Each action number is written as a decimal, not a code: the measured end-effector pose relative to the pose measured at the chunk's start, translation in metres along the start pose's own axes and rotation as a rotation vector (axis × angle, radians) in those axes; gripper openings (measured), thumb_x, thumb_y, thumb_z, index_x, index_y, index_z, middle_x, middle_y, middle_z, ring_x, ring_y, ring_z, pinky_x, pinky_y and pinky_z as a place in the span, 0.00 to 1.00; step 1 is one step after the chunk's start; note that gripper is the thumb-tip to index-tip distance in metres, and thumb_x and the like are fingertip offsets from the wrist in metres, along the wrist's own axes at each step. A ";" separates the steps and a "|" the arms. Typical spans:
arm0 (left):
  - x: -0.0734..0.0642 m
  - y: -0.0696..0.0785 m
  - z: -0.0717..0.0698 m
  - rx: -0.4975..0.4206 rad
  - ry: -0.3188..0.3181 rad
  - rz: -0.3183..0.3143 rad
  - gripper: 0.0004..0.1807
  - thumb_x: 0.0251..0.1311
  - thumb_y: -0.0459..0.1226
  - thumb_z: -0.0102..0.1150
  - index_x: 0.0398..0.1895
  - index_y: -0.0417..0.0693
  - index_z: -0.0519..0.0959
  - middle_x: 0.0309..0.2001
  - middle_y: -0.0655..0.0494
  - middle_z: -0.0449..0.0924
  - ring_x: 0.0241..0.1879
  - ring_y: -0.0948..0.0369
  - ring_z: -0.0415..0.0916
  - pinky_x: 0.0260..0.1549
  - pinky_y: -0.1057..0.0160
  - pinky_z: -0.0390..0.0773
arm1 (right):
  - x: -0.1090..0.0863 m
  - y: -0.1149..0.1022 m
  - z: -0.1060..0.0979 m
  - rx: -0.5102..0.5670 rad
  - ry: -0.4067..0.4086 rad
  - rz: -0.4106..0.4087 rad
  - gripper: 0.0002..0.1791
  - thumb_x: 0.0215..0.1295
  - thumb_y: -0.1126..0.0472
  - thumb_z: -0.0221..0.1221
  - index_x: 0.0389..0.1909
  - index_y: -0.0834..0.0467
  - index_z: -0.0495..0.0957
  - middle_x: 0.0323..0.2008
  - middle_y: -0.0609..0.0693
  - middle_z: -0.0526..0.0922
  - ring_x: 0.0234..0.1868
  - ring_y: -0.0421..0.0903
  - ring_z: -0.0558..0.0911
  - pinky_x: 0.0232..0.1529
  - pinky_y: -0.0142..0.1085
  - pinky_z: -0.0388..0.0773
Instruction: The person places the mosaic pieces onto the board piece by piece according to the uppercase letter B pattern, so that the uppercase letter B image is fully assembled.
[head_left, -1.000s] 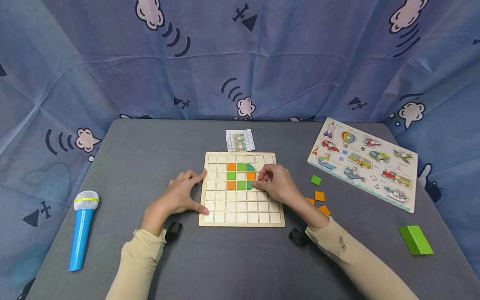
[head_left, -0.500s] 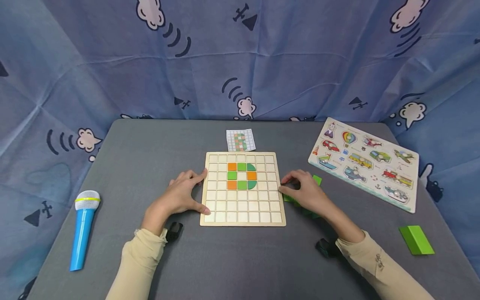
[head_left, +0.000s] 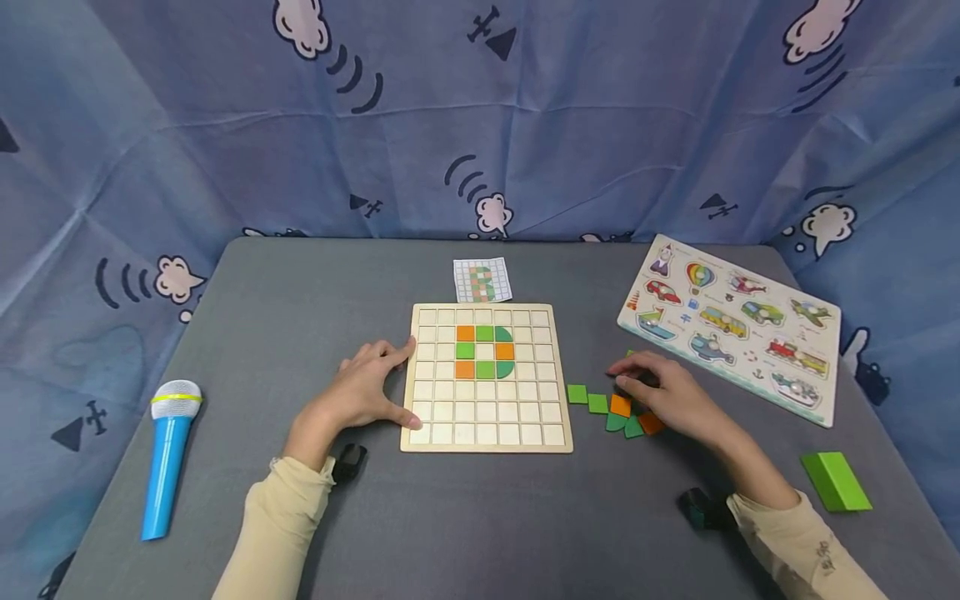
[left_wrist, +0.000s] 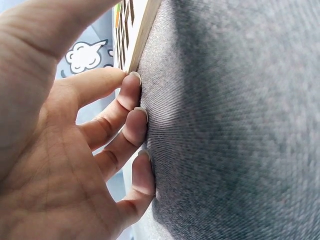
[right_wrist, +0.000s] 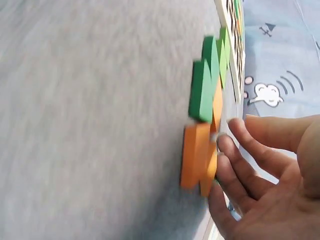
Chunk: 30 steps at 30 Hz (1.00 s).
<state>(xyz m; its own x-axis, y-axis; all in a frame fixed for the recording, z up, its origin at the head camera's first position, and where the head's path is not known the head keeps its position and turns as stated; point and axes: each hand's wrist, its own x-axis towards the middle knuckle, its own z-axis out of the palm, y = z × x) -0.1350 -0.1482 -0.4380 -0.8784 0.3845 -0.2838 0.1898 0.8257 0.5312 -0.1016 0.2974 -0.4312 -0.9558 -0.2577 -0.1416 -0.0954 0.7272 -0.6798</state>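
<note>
A pale wooden grid board (head_left: 442, 412) holds orange, light green and dark green tiles in a ring around one bare square. At its left edge rests my left hand (head_left: 360, 387), index finger touching high on the side and thumb on the lower corner. To the board's right, my right hand (head_left: 678, 398) hovers over a loose group of tiles, partly hiding them. An orange tile (head_left: 620, 405), a green tile (head_left: 577, 393) and a dark green rounded tile (head_left: 615, 422) show there. In the right wrist view, the fingers are beside an orange tile (right_wrist: 195, 155), with nothing visibly gripped.
Behind the board lies a small pattern card (head_left: 482, 281). A vehicle puzzle board (head_left: 750, 325) is angled at the back right. A light green block (head_left: 835, 482) sits at the right, and a blue toy microphone (head_left: 168, 458) at the far left.
My right hand has left the dark green tile in the ring and moved right, across the board's right edge, to the loose tiles. The left hand stays at the board's edge.
</note>
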 end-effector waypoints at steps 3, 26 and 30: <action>0.000 0.001 0.000 -0.002 0.004 0.002 0.69 0.41 0.54 0.88 0.86 0.50 0.56 0.67 0.41 0.70 0.69 0.44 0.65 0.66 0.32 0.60 | -0.005 0.007 -0.005 0.013 -0.002 -0.025 0.14 0.79 0.65 0.59 0.59 0.62 0.83 0.55 0.59 0.86 0.47 0.41 0.81 0.48 0.28 0.78; 0.000 -0.003 0.000 -0.017 0.005 0.003 0.69 0.41 0.54 0.88 0.86 0.50 0.56 0.68 0.41 0.70 0.70 0.44 0.64 0.64 0.35 0.61 | -0.009 0.000 0.026 -0.057 0.082 -0.112 0.14 0.59 0.60 0.78 0.45 0.54 0.87 0.52 0.57 0.80 0.56 0.59 0.72 0.54 0.56 0.66; 0.000 -0.003 0.001 -0.012 0.009 0.004 0.69 0.41 0.54 0.88 0.86 0.50 0.56 0.67 0.42 0.70 0.69 0.44 0.64 0.62 0.36 0.62 | -0.008 -0.006 0.029 -0.058 0.084 -0.086 0.12 0.60 0.60 0.78 0.42 0.53 0.87 0.52 0.58 0.81 0.59 0.62 0.73 0.58 0.67 0.60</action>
<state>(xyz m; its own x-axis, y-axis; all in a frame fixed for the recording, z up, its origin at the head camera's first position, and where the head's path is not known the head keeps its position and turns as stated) -0.1354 -0.1501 -0.4398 -0.8814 0.3841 -0.2750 0.1877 0.8190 0.5422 -0.0852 0.2765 -0.4469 -0.9631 -0.2683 -0.0225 -0.1913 0.7408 -0.6438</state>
